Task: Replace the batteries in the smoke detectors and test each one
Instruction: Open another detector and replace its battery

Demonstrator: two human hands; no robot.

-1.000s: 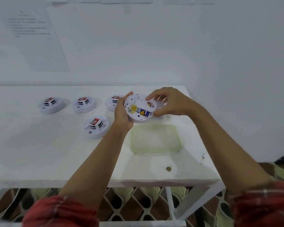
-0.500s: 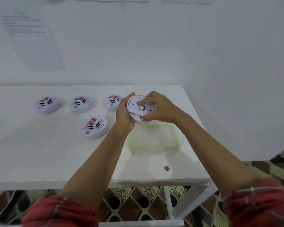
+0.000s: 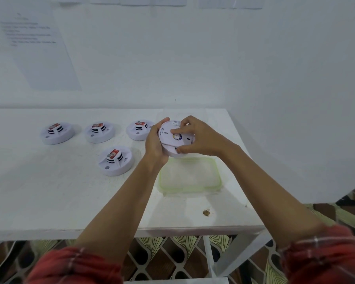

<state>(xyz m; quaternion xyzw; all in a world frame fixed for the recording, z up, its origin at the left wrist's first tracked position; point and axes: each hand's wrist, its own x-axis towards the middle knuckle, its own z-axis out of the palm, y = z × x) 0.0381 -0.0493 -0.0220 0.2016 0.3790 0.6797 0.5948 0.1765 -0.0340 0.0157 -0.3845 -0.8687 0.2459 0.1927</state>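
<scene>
I hold a white round smoke detector (image 3: 173, 149) above the table, its back side turned up towards me. My left hand (image 3: 155, 143) grips its left edge. My right hand (image 3: 199, 136) holds the round white back cover (image 3: 168, 132) flat against the detector, fingers curled over the top and thumb at the lower rim. A small blue and yellow patch shows through a hole in the cover. Several other white detectors lie face up on the table, each with a red-labelled battery on top: three in a back row (image 3: 56, 132) (image 3: 98, 132) (image 3: 138, 130) and one nearer (image 3: 116, 160).
A clear plastic container with a green rim (image 3: 217, 177) sits on the white table (image 3: 49, 201) right below my hands. A small brown speck (image 3: 206, 212) lies near the front edge. The white wall carries a paper sheet (image 3: 39, 48) at upper left.
The detector's open back with its yellow and blue parts was visible; my right hand has since brought the round cover over it and now holds it against the body.
</scene>
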